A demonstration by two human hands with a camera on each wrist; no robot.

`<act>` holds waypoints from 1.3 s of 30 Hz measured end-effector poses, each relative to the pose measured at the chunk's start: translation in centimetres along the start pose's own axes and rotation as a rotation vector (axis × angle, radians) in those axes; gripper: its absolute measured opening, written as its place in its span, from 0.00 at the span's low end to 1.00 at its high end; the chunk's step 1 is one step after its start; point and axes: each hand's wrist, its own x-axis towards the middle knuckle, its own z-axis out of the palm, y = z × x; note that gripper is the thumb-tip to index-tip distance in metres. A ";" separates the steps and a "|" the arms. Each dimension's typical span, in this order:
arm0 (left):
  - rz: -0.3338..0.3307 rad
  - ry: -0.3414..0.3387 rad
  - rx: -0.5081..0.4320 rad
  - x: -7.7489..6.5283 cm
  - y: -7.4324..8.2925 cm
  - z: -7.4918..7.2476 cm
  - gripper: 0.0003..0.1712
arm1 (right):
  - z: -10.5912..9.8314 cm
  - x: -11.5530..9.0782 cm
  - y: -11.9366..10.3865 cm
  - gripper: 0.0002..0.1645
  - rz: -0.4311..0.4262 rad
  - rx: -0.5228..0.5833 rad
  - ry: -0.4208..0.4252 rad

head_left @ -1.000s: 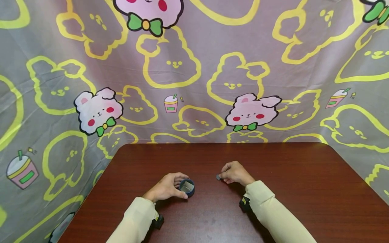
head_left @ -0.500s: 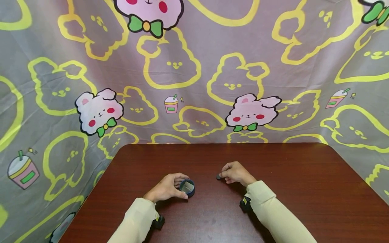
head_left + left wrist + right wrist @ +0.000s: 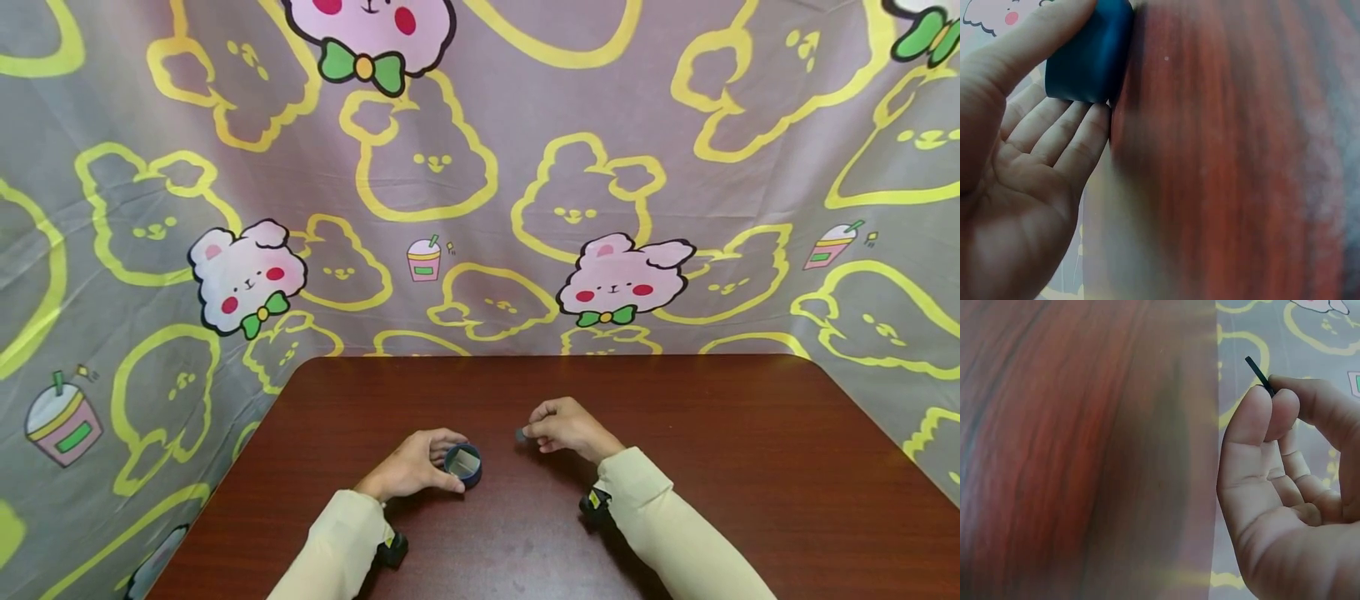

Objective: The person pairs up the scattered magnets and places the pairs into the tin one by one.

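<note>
A small round dark-blue container [image 3: 475,478] rests on the table in the head view, its open top showing a pale inside with a line across it. My left hand [image 3: 408,468] holds it from the left, thumb on the near side and fingers on the far side. In the left wrist view the container's smooth blue wall [image 3: 1085,62] lies between thumb and fingers. To the right, my right hand [image 3: 566,429] pinches a thin dark disc [image 3: 521,434] between thumb and fingertips, above the table. The right wrist view shows that disc [image 3: 1257,373] edge-on, sticking out beyond the fingertips.
Both hands work over a dark red-brown wooden table [image 3: 720,467] with rounded far corners. A grey cloth [image 3: 495,233] printed with cartoon rabbits and yellow outlines hangs behind and at the sides. Each wrist carries a small black camera [image 3: 596,506].
My right hand has moved a little to the left with the disc, nearer the container. The left hand and the container stay in place.
</note>
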 end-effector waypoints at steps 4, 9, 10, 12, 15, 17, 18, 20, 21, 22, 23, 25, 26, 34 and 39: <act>-0.003 0.002 -0.001 0.0 -0.1 0.0 0.37 | 0.5 0.0 -0.3 0.06 -0.018 0.008 -0.019; 0.000 0.003 -0.018 -0.1 0.0 0.0 0.37 | 1.4 0.1 -0.8 0.06 -0.029 0.024 -0.036; 0.001 0.003 -0.020 -0.1 0.0 0.0 0.37 | 1.6 0.1 -0.8 0.06 -0.030 0.027 -0.040; 0.002 0.004 -0.020 0.0 0.0 0.0 0.37 | 2.0 0.1 -0.9 0.06 -0.036 0.027 -0.048; 0.000 0.007 -0.012 0.0 -0.1 0.0 0.37 | 2.7 0.3 -1.0 0.07 -0.036 0.029 -0.057; 0.004 0.009 -0.009 0.1 -0.2 0.0 0.37 | 3.1 0.4 -1.0 0.07 -0.034 0.029 -0.060; 0.002 0.010 -0.009 0.1 -0.3 0.0 0.37 | 3.3 0.4 -1.0 0.07 -0.030 0.029 -0.061; -0.003 0.009 -0.018 0.1 -0.4 0.0 0.36 | 3.7 0.5 -1.1 0.08 -0.029 0.026 -0.068; -0.004 0.008 -0.023 0.1 -0.5 0.0 0.36 | 3.9 0.5 -1.1 0.08 -0.029 0.025 -0.073; -0.004 0.008 -0.026 0.1 -0.5 0.0 0.36 | 4.1 0.5 -1.1 0.08 -0.030 0.023 -0.077; -0.010 0.007 -0.032 0.1 -0.6 0.1 0.36 | 4.3 0.5 -1.1 0.08 -0.032 0.021 -0.081; -0.010 0.005 -0.031 0.0 -0.6 0.1 0.36 | 4.5 0.5 -1.1 0.08 -0.039 0.020 -0.091; -0.009 0.006 -0.028 0.0 -0.6 0.1 0.36 | 4.7 0.6 -1.1 0.08 -0.040 0.023 -0.096; -0.009 0.005 -0.028 0.0 -0.4 0.1 0.36 | 5.8 0.6 -0.9 0.07 -0.052 0.040 -0.121; -0.005 0.005 -0.015 0.1 -0.2 0.1 0.37 | 6.4 0.5 -0.9 0.07 -0.049 0.050 -0.125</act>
